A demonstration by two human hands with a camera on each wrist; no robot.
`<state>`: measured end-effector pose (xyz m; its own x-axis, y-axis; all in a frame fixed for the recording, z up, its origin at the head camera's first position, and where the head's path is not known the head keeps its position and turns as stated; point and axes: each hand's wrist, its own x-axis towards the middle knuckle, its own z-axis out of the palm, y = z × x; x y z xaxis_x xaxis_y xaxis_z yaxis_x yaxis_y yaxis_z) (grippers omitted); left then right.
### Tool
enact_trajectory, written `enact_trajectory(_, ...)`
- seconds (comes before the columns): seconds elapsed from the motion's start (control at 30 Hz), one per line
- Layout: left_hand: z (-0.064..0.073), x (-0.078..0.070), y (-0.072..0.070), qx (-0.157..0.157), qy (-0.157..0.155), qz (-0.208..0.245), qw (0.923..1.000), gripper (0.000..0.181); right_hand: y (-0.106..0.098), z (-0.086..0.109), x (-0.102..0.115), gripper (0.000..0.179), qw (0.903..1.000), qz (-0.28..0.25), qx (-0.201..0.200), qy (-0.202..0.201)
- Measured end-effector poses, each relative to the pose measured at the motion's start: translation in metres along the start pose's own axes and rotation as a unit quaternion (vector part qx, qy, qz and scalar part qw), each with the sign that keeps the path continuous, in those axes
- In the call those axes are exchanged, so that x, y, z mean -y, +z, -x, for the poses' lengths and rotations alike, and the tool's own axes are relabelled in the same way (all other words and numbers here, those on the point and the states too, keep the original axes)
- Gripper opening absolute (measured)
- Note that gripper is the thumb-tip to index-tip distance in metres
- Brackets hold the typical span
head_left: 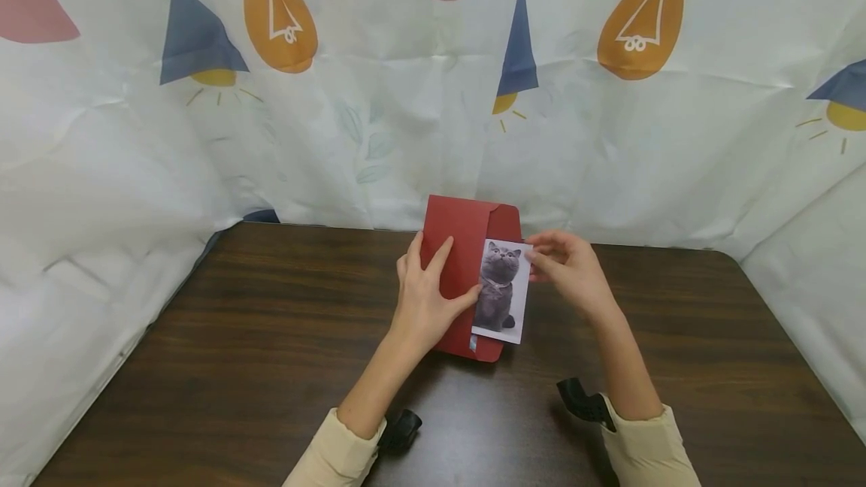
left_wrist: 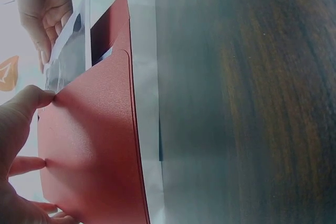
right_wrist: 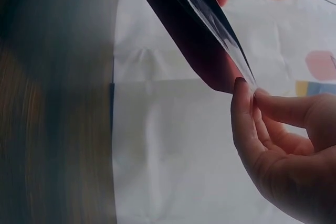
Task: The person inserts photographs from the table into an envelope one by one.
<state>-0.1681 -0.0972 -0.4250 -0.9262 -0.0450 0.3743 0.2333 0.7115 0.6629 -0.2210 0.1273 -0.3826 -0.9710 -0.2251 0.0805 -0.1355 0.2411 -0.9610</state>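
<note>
A red envelope [head_left: 455,276] is held tilted above the dark table, its opening facing right. My left hand [head_left: 426,303] grips it with fingers spread over the red front and left edge; the thumb lies at the opening, on the margin of a cat picture card [head_left: 499,288]. That card shows a grey cat on white and sits partly over the envelope's opening. With thumb and fingertips, my right hand [head_left: 571,269] pinches the card's upper right corner. In the right wrist view this hand [right_wrist: 278,140] is close by the envelope's corner. A pale blue slip [head_left: 473,343] peeks from inside the envelope.
The dark wooden table [head_left: 257,337] reaches back to a white curtain [head_left: 406,111] printed with lamps and bulbs. Black camera mounts sit at both wrists, the left mount [head_left: 401,431] and right mount [head_left: 583,400] beside cream sleeves.
</note>
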Motion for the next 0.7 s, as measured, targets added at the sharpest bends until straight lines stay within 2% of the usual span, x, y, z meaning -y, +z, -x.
enact_trajectory(0.33, 0.000, -0.001, -0.001, 0.004, -0.006, -0.002, 1.0000, 0.083, 0.008, -0.001, 0.002, 0.027, 1.0000, -0.007, 0.000, 0.001)
enact_trajectory(0.7, 0.000, -0.002, -0.001, 0.007, -0.014, 0.001, 0.9999, 0.083, 0.015, -0.001, 0.000, 0.027, 0.9996, -0.011, -0.019, 0.019)
